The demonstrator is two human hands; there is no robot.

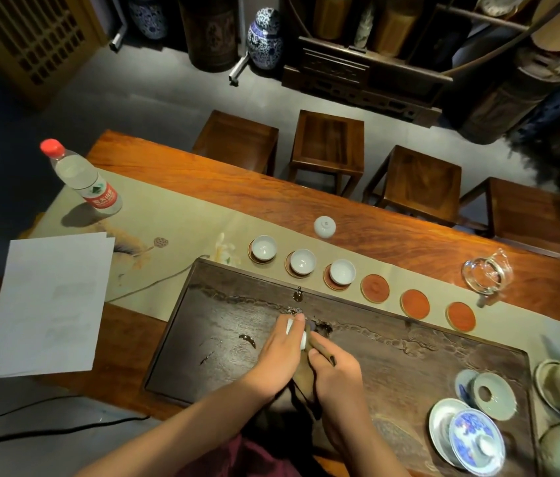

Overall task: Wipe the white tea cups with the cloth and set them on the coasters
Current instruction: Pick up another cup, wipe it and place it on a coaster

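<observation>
You hold a white tea cup on its side over the dark carved wooden tray, your left hand curled round its body so the mouth faces your right hand. That hand pinches a dark brown cloth and presses it at the rim, the natural grip for turning the cup against the fabric; whether the cloth reaches inside the bowl cannot be told from this angle.

Beyond the tray's far edge, six round coasters run left to right along a pale cloth runner. The three on the left already carry upright cups, glossy, thin-walled, bowl-shaped porcelain. The three on the right are bare, starting with the nearest free coaster: flat reddish discs with a pale rim, probably wood. By that count the job looks about half done.

One more cup sits upside down on the runner's far edge, foot ring up, seemingly waiting its turn.

A clear glass pitcher stands far right on the polished red-brown table. A blue-and-white lidded bowl rests at the tray's near right corner, a plastic water bottle and white paper sheets on the left.
</observation>
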